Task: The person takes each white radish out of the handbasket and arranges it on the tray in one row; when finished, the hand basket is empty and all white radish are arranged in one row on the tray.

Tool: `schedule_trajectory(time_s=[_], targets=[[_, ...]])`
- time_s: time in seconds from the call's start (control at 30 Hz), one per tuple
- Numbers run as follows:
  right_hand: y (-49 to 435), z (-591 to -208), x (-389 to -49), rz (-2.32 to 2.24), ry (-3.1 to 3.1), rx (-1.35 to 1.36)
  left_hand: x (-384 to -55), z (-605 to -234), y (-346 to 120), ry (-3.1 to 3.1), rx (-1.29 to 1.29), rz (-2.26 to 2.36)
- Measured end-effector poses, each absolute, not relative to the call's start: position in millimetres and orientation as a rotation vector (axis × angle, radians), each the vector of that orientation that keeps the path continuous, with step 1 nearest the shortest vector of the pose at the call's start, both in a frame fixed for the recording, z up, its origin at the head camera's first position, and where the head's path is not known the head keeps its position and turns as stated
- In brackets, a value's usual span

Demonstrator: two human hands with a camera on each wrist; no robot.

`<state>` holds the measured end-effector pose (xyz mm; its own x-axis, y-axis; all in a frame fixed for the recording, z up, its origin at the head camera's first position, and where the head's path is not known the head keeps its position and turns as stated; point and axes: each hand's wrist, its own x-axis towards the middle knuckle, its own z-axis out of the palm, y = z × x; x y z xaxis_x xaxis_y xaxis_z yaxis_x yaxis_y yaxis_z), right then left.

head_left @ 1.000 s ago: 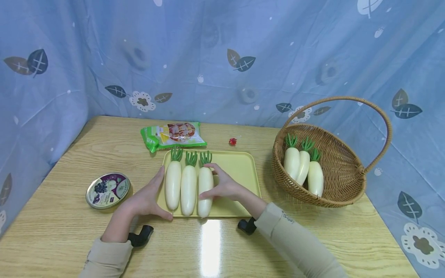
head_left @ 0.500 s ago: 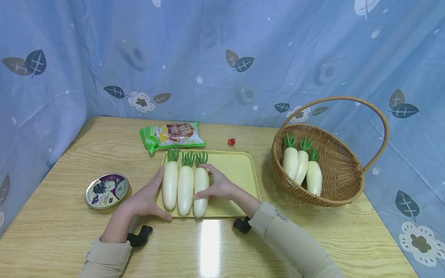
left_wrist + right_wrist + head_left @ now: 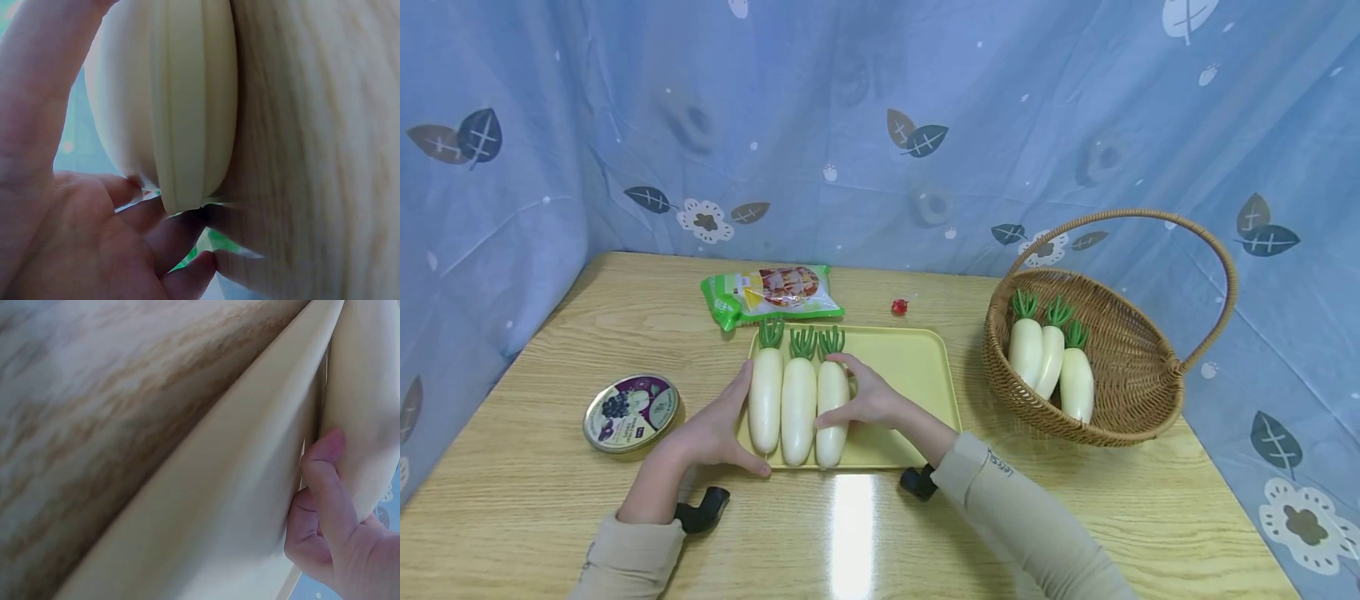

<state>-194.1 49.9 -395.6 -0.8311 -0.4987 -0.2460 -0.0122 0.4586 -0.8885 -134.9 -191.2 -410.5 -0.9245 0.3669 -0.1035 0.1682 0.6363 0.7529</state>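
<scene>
Three white radishes with green tops lie side by side along the left part of a yellow tray (image 3: 910,367). My left hand (image 3: 715,429) spreads around the tray's left edge beside the left radish (image 3: 765,400). Its fingers touch near the tray rim (image 3: 186,106) in the left wrist view. The middle radish (image 3: 798,412) stands close between the other two. My right hand (image 3: 877,402) holds the right radish (image 3: 831,387), thumb and index finger on its upper side. Curled fingers rest against that radish (image 3: 369,394) in the right wrist view.
A wicker basket (image 3: 1138,367) with three more radishes (image 3: 1077,387) stands at the right. A round tin (image 3: 631,412) sits at the left. Behind the tray lie a green food packet (image 3: 778,292) and a small red object (image 3: 899,307). A blue curtain (image 3: 850,125) backs the table.
My right hand has shifted slightly left with the right radish, and the radishes now lie closer together and nearer my left hand. My left hand has stayed almost in place.
</scene>
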Motion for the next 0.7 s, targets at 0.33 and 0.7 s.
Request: schedule_trajectory(time_s=[0.33,0.7], targets=[[49.2,-393.6,-195.4,-1.275,2.265,-0.489,-136.0,-413.3,-192.2,2.626,0.438,1.149],[50.8,-393.4,-196.7,-1.271,2.261,-0.519,-136.7,-414.6,-192.9,2.632,0.442,1.147]])
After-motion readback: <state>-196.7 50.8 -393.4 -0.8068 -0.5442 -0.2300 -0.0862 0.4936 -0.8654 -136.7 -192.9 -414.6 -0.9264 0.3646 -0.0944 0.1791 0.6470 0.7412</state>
